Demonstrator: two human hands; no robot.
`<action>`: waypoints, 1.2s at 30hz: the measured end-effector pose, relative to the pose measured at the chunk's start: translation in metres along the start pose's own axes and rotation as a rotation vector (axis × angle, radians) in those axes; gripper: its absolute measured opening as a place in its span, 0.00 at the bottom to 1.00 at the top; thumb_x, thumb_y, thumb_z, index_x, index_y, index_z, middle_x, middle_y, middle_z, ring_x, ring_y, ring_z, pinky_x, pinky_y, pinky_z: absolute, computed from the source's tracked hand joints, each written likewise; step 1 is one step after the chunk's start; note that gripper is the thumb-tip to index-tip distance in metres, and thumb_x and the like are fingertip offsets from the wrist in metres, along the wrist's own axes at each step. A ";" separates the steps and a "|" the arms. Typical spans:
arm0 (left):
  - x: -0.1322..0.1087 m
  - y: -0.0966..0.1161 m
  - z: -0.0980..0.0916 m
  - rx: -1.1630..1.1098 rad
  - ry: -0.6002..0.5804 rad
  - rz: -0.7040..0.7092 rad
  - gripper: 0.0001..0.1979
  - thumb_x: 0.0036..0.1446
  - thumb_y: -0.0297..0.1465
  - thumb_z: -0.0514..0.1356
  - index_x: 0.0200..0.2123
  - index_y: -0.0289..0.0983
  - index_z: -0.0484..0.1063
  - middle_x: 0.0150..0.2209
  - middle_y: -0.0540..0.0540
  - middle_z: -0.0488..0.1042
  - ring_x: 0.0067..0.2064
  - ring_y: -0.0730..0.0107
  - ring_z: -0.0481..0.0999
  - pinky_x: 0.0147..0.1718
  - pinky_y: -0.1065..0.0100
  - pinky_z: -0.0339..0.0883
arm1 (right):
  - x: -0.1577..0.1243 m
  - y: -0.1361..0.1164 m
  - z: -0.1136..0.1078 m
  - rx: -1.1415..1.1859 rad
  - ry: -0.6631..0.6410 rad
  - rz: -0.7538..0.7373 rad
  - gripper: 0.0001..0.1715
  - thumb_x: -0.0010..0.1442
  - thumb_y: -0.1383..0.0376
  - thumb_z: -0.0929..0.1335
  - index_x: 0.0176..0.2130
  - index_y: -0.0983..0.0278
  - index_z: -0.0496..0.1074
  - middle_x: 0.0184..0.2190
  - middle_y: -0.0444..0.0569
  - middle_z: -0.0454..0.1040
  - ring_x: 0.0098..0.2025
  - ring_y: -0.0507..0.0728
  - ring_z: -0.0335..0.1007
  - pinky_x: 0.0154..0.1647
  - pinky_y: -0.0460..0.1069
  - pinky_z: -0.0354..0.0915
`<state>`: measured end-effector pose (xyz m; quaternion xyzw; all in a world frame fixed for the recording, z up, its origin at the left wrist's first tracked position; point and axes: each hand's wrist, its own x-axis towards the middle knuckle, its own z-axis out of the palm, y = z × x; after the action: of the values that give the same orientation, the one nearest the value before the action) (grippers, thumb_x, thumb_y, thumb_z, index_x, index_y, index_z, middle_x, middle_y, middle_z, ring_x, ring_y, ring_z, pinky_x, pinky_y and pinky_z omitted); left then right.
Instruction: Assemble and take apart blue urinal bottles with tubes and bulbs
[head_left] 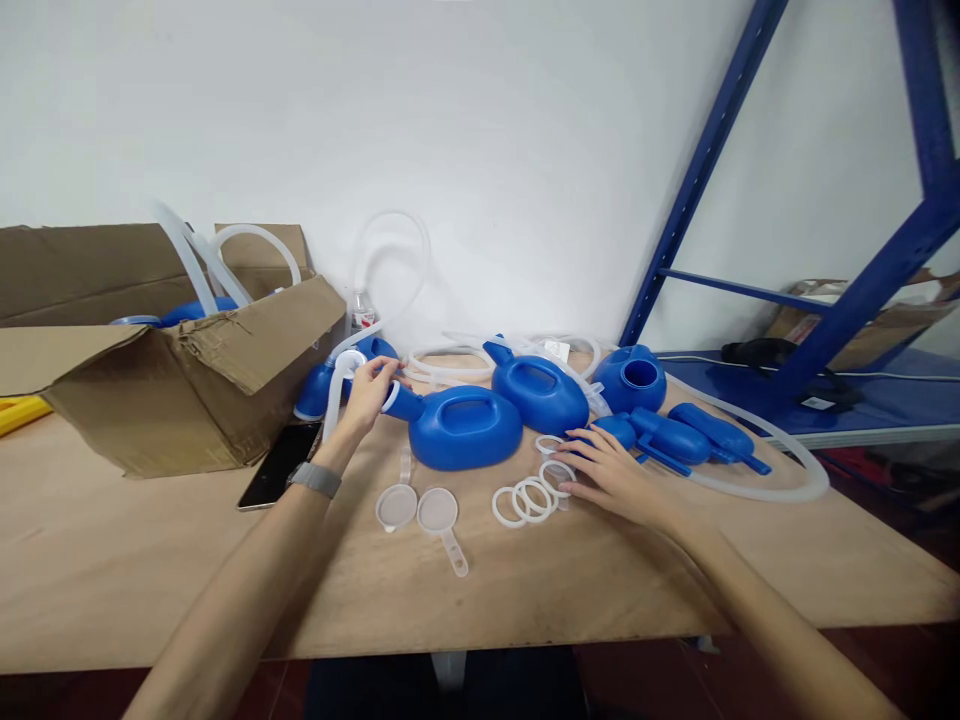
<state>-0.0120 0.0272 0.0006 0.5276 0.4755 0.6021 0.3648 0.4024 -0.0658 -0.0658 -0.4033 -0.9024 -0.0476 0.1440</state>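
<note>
Spreading my right hand point(611, 473) wide over the rings point(525, 508), best kept light; left hand point(369, 392), grip unclear, sits left of the near bottle point(465, 440).

Soft brightness, lower corners dim, perhaps blurry

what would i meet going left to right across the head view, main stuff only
yellow object at the edge, open cardboard box, dark phone, left hand, blue bottle nearest the front of the table, white rings, right hand, blue metal rack
</note>
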 end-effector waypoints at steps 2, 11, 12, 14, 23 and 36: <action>-0.004 0.002 -0.003 0.026 0.122 0.055 0.13 0.61 0.42 0.58 0.35 0.38 0.71 0.26 0.46 0.78 0.29 0.62 0.79 0.33 0.65 0.73 | 0.000 -0.003 0.001 -0.004 0.012 -0.011 0.27 0.70 0.45 0.65 0.60 0.53 0.75 0.62 0.51 0.75 0.68 0.70 0.62 0.73 0.74 0.48; -0.090 0.029 0.023 0.672 -0.074 0.939 0.10 0.67 0.32 0.56 0.47 0.38 0.76 0.57 0.37 0.77 0.60 0.52 0.76 0.61 0.52 0.69 | 0.002 -0.010 -0.004 0.199 0.204 0.107 0.31 0.64 0.43 0.71 0.58 0.57 0.77 0.56 0.56 0.78 0.65 0.72 0.67 0.70 0.74 0.56; -0.099 0.031 0.030 0.671 -0.159 0.976 0.12 0.67 0.32 0.57 0.51 0.38 0.75 0.58 0.37 0.76 0.60 0.52 0.76 0.61 0.52 0.70 | 0.006 -0.015 -0.008 0.281 0.255 0.159 0.31 0.63 0.43 0.72 0.57 0.57 0.77 0.56 0.57 0.78 0.64 0.72 0.67 0.68 0.72 0.60; -0.112 0.031 0.043 0.661 -0.322 1.005 0.20 0.68 0.33 0.58 0.61 0.39 0.70 0.62 0.36 0.73 0.61 0.52 0.75 0.61 0.53 0.72 | 0.016 -0.029 -0.016 0.478 0.315 0.252 0.30 0.62 0.44 0.72 0.56 0.57 0.78 0.56 0.57 0.78 0.62 0.71 0.70 0.64 0.68 0.67; -0.130 -0.013 0.059 0.487 -0.310 0.945 0.27 0.68 0.29 0.60 0.68 0.42 0.63 0.61 0.38 0.76 0.59 0.56 0.79 0.56 0.57 0.78 | 0.082 -0.113 0.000 1.152 0.173 0.400 0.37 0.60 0.46 0.74 0.62 0.58 0.69 0.43 0.50 0.83 0.44 0.62 0.81 0.48 0.58 0.75; -0.132 -0.031 0.046 0.547 -0.203 0.888 0.26 0.64 0.32 0.65 0.64 0.41 0.66 0.60 0.36 0.76 0.58 0.54 0.80 0.56 0.54 0.78 | 0.097 -0.126 0.016 1.324 0.182 0.440 0.34 0.58 0.47 0.75 0.58 0.59 0.70 0.48 0.53 0.80 0.51 0.62 0.79 0.56 0.59 0.73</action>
<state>0.0544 -0.0792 -0.0675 0.8097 0.3082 0.4985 -0.0319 0.2441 -0.0781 -0.0481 -0.3985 -0.6236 0.5082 0.4405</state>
